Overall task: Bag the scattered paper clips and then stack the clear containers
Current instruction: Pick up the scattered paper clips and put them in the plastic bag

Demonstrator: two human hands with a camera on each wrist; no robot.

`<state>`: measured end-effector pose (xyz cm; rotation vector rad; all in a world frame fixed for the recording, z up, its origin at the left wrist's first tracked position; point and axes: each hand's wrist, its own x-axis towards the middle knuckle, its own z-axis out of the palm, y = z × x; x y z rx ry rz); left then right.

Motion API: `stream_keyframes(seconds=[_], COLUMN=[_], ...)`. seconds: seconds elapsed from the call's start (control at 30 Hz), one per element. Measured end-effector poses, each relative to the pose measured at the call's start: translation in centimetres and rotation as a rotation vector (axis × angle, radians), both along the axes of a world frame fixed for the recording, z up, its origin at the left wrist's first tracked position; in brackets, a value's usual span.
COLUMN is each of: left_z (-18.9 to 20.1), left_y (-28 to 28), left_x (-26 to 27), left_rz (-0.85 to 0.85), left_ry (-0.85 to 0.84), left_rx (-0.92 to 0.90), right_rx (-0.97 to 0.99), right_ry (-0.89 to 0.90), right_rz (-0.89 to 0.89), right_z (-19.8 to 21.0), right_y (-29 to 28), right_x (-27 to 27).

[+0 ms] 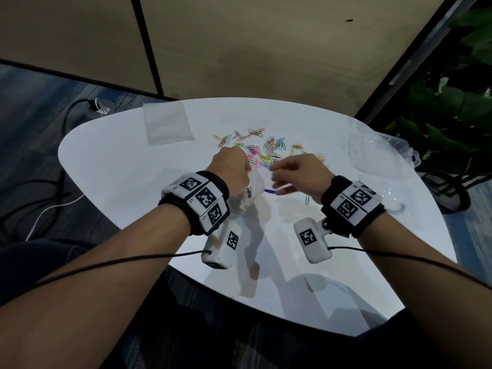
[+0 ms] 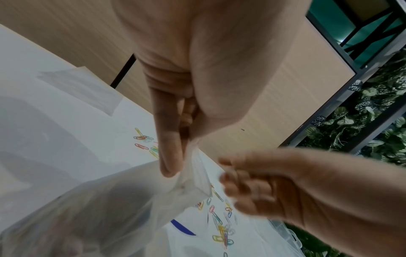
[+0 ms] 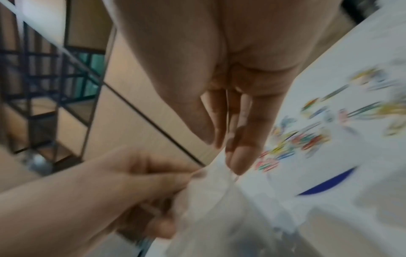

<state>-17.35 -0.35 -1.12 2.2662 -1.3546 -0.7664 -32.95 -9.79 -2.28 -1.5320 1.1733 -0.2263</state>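
Two hands over the white table (image 1: 111,166): the left hand (image 1: 231,166) pinches the rim of one clear bag (image 1: 253,193) at centre frame; the right hand (image 1: 298,174), fingers loosely spread, holds nothing. Dozens of coloured paper clips (image 1: 261,149) lie scattered just above them, too many to count. One flat bag (image 1: 167,123) upper left. No readable writing
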Motion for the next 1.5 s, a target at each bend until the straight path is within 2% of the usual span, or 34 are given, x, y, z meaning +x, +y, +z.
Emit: stream_keyframes(seconds=[0.07,0.2,0.3,0.37,0.47,0.63,0.97,1.07,1.23,1.37,1.43,1.5], left_z=[0.2,0.4,0.6,0.7,0.8,0.6,0.4,0.2,0.0,-0.1,0.0,0.0], left_y=[0.0,0.4,0.5,0.5,0.5,0.7,0.5,0.3,0.2,0.2,0.2,0.3], left_x=[0.1,0.1,0.2,0.3,0.2,0.5,0.3,0.2,0.3,0.5,0.6,0.7], left_rz=[-0.005,-0.025,-0.028,-0.026,-0.034,-0.046,-0.06,-0.054,-0.049,-0.048,-0.046,-0.044], left_ry=[0.01,-0.015,-0.037,-0.04,-0.042,-0.048,-0.015,-0.005,-0.009,-0.009,-0.005,0.0], left_rx=[0.01,0.03,0.043,0.048,0.046,0.054,0.089,0.09,0.088,0.081,0.074,0.073], right_rx=[0.076,0.243,0.065,-0.073,-0.163,-0.309,-0.603,-0.719,-0.756,-0.605,-0.359,-0.024], right_ry=[0.168,0.552,0.701,0.709,0.641,0.653,0.679,0.719,0.826,0.712,0.541,0.253], right_rz=[-0.09,-0.108,-0.059,-0.095,-0.178,-0.221,0.14,0.207,0.257,0.075,-0.091,-0.263], right_z=[-1.1,-5.5,-8.6,-9.2,-9.6,-9.7,-11.2,-11.3,-10.5,-10.3,-10.3,-9.6], right_y=[-1.5,-1.8,-1.2,-1.2,-2.4,-4.7,-7.8,-7.7,-7.3,-8.7,-10.0,-10.2], right_x=[-2.9,-7.1,-7.8,-7.1,-5.9,-4.0,-1.3,-0.6,-0.5,-1.7,-3.5,-4.7])
